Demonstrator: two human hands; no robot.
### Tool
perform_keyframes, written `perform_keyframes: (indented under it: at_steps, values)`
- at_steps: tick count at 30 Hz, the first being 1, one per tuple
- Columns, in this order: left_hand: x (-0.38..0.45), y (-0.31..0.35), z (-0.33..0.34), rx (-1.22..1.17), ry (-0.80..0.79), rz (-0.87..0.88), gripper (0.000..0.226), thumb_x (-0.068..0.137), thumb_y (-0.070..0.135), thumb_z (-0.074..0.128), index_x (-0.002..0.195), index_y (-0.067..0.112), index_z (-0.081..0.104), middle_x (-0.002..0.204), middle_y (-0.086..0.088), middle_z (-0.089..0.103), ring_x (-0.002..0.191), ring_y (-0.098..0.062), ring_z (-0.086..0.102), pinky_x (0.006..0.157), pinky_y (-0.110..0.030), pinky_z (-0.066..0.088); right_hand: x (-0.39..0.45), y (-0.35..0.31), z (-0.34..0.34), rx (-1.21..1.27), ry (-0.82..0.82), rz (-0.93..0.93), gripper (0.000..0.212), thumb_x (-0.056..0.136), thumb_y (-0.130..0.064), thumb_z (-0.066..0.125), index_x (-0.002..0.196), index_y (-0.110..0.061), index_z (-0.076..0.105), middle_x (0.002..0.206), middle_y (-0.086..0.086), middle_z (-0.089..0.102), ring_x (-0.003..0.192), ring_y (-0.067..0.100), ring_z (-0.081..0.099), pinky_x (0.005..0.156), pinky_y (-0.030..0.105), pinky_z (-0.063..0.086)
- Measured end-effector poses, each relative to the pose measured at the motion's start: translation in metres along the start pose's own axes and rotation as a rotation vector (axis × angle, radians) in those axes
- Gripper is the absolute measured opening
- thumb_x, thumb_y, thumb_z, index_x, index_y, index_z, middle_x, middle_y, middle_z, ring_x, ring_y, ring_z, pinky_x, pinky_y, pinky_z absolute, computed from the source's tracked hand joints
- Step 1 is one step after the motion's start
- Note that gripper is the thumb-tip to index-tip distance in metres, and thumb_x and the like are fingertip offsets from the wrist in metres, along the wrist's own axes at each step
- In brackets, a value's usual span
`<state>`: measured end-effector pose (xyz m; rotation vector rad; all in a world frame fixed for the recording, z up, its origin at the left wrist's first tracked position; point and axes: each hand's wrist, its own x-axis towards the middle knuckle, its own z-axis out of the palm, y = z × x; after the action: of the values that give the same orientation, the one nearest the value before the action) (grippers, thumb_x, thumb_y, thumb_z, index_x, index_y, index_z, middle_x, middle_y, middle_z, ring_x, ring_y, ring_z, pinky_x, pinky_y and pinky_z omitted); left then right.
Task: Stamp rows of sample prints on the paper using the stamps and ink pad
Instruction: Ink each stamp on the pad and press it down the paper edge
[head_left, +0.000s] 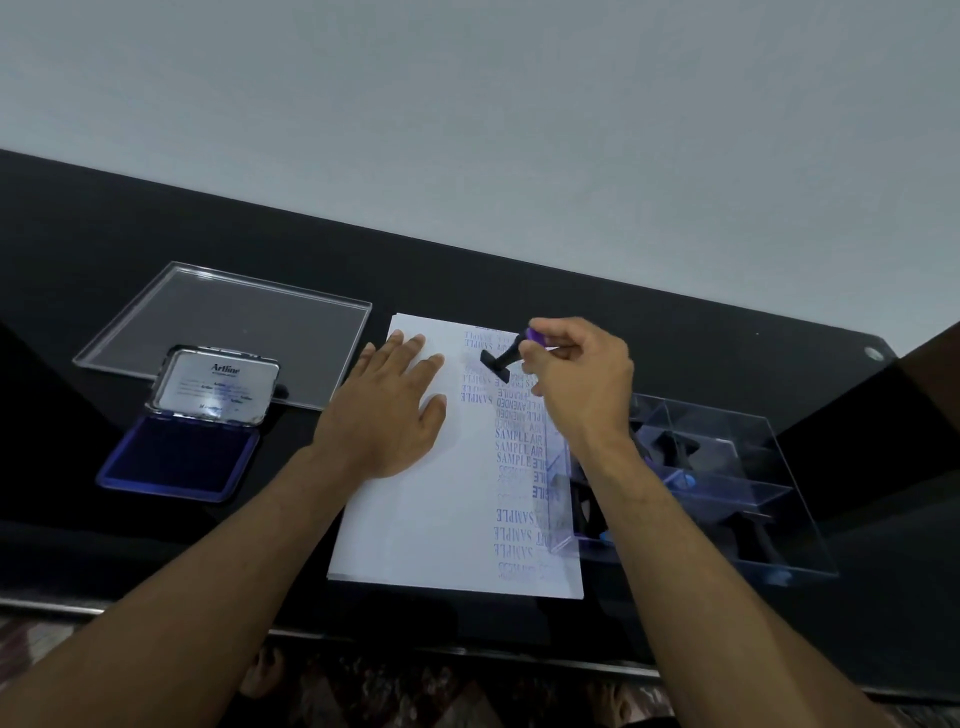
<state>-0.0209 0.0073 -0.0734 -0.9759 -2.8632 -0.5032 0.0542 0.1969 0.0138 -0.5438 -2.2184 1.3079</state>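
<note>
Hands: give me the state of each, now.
Left hand: open, flat on the paper.
Right hand: gripping the stamp.

- My left hand lies flat, palm down, fingers straight and slightly spread, thumb angled out to the right.
- My left forearm reaches in from the lower left corner, bare to the wrist, running diagonally up toward the centre.
- My right hand hovers farther forward and to the right, fingers curled in a pinch around the handle of a stamp.
- My right wrist bends so the knuckles face up and the fingertips point left.
- My right forearm comes in from the lower right, bare, rising steeply toward the hand.
- The two hands sit near each other, not touching.
</note>
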Motion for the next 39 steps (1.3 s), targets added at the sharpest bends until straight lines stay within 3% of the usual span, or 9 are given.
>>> perform_keyframes:
  at_steps: [7,18,25,35,39]
  values:
    - [-0.001,0.001,-0.001,-0.004,-0.002,-0.004,0.065,0.096,0.050,0.024,0.154,0.023,0.035,0.166,-0.005,0.022,0.155,-0.023,0.009,0.126,-0.042,0.006,-0.002,0.008,-0.002,0.087,0.039,0.058,0.017,0.081,-0.011,0.074,0.092,-0.023,0.074,0.081,-0.004,0.072,0.075,0.017,0.071,0.069,0.046,0.060]
    - [-0.001,0.002,-0.004,-0.003,-0.016,-0.007,0.067,0.095,0.052,0.022,0.155,0.023,0.034,0.166,-0.004,0.022,0.155,-0.023,0.009,0.126,-0.043,0.008,-0.005,0.010,-0.003,0.101,0.040,0.046,0.018,0.082,-0.008,0.074,0.096,-0.019,0.073,0.084,-0.004,0.072,0.077,0.017,0.071,0.069,0.043,0.061]
    - [0.000,0.006,-0.009,-0.026,-0.012,-0.024,0.069,0.094,0.051,0.026,0.154,0.021,0.035,0.165,-0.005,0.024,0.155,-0.024,0.012,0.126,-0.045,0.010,-0.012,0.004,-0.016,0.186,0.072,0.064,0.018,0.084,-0.004,0.072,0.097,-0.017,0.073,0.082,-0.001,0.072,0.070,0.017,0.070,0.060,0.035,0.060]
    - [-0.016,0.089,-0.019,-0.168,0.002,0.122,0.066,0.096,0.055,0.028,0.154,0.024,0.036,0.164,-0.001,0.026,0.154,-0.020,0.012,0.125,-0.041,0.009,-0.038,0.014,-0.085,0.265,0.225,0.071,0.016,0.084,-0.006,0.071,0.095,-0.017,0.073,0.084,0.004,0.072,0.070,0.022,0.069,0.055,0.030,0.056]
    - [-0.024,0.133,-0.021,-0.209,0.013,0.199,0.063,0.098,0.051,0.031,0.152,0.021,0.040,0.163,-0.003,0.030,0.154,-0.021,0.015,0.125,-0.041,0.012,-0.052,0.028,-0.123,0.241,0.282,0.072,0.016,0.083,-0.012,0.073,0.094,-0.023,0.073,0.083,0.002,0.072,0.072,0.022,0.069,0.061,0.041,0.059]
